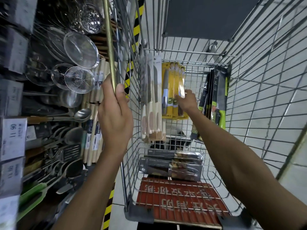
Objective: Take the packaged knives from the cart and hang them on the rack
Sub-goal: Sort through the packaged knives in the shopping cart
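**Yellow knife packs held at the wire mesh**

A row of yellow knife packs is seen hanging upright against the back of the wire mesh. Each card is bright yellow with a small printed figure at the top and a grey blade under a clear blister, and kiwi slices are printed near the handle. The front pack is pinched at its clear right edge by the right hand, whose fingers are curled round it.

Just to the left, pale-handled knife packs are hung in a tight stack, with long grey blades above cream and brown handles. At the right side of the mesh, black and green knife packs are hung edge-on.

Lower down, dark knife packs are laid flat in a pile on a wire shelf, wrapped in shiny grey plastic. A red sign with white characters lies beneath the lowest wires.

A brass rod is gripped at its lower end by the left hand, closed firmly round it. Steel strainers are displayed on the shelving to the left.
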